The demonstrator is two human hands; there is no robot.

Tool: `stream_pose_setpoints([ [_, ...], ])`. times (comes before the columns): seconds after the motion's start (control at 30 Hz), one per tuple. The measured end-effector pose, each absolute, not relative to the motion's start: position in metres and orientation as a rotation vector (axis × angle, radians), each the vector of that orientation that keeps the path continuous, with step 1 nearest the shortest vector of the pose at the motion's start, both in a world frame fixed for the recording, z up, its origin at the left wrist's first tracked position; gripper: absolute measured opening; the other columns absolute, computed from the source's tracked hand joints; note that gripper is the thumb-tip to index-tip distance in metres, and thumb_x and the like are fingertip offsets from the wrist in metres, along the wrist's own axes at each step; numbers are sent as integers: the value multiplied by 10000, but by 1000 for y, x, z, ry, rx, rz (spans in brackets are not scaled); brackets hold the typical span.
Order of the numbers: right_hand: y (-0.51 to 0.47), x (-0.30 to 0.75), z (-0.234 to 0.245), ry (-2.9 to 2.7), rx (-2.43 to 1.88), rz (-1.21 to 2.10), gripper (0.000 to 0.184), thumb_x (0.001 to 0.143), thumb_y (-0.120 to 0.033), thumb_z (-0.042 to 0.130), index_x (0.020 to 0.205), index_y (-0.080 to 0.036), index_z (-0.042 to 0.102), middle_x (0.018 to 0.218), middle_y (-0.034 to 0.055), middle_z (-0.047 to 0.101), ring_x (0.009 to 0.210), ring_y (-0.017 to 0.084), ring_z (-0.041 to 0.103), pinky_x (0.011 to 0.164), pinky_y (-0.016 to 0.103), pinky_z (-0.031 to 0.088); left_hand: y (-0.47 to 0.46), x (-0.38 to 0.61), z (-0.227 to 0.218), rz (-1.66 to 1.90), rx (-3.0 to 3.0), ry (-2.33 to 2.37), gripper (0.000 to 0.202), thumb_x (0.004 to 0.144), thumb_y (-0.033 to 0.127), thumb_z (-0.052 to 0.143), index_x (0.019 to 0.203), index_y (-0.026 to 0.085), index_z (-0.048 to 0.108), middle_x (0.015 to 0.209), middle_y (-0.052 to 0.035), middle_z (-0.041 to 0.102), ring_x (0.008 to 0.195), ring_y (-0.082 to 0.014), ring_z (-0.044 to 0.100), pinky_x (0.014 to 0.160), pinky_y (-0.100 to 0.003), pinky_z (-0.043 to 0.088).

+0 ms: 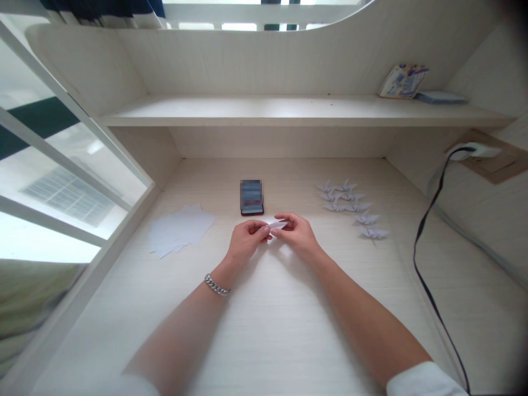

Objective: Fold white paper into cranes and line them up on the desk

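My left hand (246, 237) and my right hand (297, 231) meet over the middle of the pale wooden desk (272, 330). Both pinch a small folded piece of white paper (277, 224) between their fingertips, just above the desk top. A metal chain bracelet (216, 285) sits on my left wrist. A stack of loose white paper sheets (180, 229) lies to the left of my hands. Several finished white paper cranes (350, 206) lie in a loose group to the right.
A phone (251, 197) lies flat just behind my hands. A black cable (424, 247) runs from a wall plug (478, 149) down the right side of the desk. A shelf (289, 110) above holds a small packet (403, 81). A window is at left.
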State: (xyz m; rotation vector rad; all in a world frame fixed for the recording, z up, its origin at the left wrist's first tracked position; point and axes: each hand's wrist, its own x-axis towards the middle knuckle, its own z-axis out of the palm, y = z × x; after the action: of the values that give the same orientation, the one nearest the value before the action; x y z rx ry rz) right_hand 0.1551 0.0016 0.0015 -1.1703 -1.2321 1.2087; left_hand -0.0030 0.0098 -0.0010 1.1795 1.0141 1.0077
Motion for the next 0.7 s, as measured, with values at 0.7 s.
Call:
stream_pose_setpoints([
  [0.7, 2, 144, -10, -1065, -1157, 1243, 316, 566, -344, 757, 752, -148, 594, 680, 35, 647, 624, 157, 614, 578, 267, 480, 9, 1, -10, 1226, 1141, 1044, 299, 637, 294, 722, 854, 126, 605, 758, -50, 659, 659, -132, 614, 592, -240, 492],
])
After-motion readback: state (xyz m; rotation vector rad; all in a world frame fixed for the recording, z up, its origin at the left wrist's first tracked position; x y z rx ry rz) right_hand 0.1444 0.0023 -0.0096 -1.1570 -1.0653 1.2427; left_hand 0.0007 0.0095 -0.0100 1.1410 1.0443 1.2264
